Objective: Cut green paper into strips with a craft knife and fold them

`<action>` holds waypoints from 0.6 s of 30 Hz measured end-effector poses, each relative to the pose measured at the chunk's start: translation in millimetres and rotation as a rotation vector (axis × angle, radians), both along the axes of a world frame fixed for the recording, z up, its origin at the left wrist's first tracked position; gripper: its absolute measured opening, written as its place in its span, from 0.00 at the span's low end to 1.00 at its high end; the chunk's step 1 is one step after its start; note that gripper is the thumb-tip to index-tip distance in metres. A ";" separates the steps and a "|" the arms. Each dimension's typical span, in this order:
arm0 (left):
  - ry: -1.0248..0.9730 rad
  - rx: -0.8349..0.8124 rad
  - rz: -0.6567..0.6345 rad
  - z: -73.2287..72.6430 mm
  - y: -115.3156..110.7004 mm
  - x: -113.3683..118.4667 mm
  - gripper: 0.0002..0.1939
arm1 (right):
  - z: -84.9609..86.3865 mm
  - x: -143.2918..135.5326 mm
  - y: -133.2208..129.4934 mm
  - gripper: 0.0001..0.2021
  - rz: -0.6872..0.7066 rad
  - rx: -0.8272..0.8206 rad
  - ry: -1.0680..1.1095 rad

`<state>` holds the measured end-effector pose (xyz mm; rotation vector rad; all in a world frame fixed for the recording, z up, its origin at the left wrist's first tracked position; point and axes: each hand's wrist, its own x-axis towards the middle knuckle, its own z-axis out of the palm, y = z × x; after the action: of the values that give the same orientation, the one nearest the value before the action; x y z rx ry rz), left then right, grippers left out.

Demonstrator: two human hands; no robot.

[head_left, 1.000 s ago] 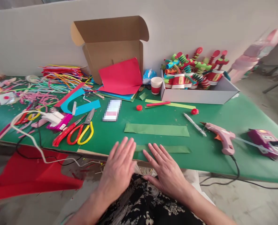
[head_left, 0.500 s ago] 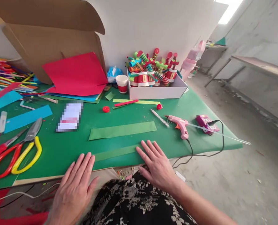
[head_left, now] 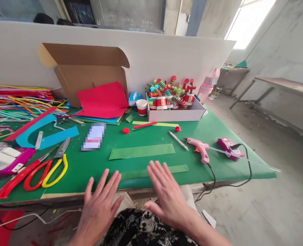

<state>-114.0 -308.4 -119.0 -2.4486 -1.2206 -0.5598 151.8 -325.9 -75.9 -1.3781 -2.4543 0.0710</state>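
My left hand (head_left: 101, 194) is open, fingers spread, at the table's front edge by the left end of a narrow green paper strip (head_left: 138, 173). Over the middle of that strip lie the fingertips of my right hand (head_left: 165, 191), which is open too, fingers stretched out; part of the strip is hidden under them. Neither hand holds anything. Just behind, a wider green paper strip (head_left: 142, 151) lies flat on the green tabletop. Whether my fingers press on the narrow strip or hover over it, I cannot tell.
Scissors with red and yellow handles (head_left: 54, 171) lie at left, near a phone (head_left: 94, 137). To the right are a white pen (head_left: 178, 140), a pink glue gun (head_left: 199, 148) and its cord. A white box (head_left: 175, 115) of paper figures and a paper cup (head_left: 142, 107) stand behind.
The view has tilted up and shifted left. My left hand's fingers have spread wider, and my right hand has moved left along the narrow strip, baring its right end.
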 end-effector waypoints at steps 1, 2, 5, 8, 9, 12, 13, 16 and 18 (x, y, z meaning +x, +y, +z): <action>0.003 0.003 -0.012 0.4 0.5 10.1 0.28 | -0.5 -13.5 4.4 0.42 0.072 -0.022 0.008; 0.003 -0.006 -0.018 0.4 0.8 19.6 0.26 | -2.5 -25.2 8.8 0.42 0.122 -0.034 0.016; -0.026 -0.030 -0.031 -1.1 1.5 37.3 0.23 | -12.7 -44.0 19.2 0.43 0.173 -0.043 0.033; -0.023 -0.002 -0.040 -2.3 2.5 36.7 0.24 | -20.8 -40.2 21.1 0.43 0.163 -0.032 0.032; -0.021 0.009 -0.034 -2.0 2.9 34.5 0.24 | -22.2 -35.5 19.9 0.42 0.161 -0.033 0.021; -0.043 -0.006 -0.012 0.8 3.1 31.0 0.25 | -23.9 -16.4 13.3 0.42 0.130 -0.057 -0.022; -0.068 -0.022 0.001 2.0 2.7 31.9 0.25 | -24.2 -8.8 10.5 0.41 0.109 -0.063 -0.034; -0.166 -0.064 0.041 4.9 0.5 38.4 0.23 | -25.6 16.0 0.9 0.43 0.052 -0.046 -0.064; -0.216 -0.083 0.050 5.9 -0.8 42.7 0.22 | -26.4 33.4 -5.9 0.44 0.020 -0.014 -0.097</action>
<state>-71.3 -309.3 -113.1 -2.4681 -1.4107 -0.7912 185.2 -331.9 -102.3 -1.3942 -2.5511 0.0268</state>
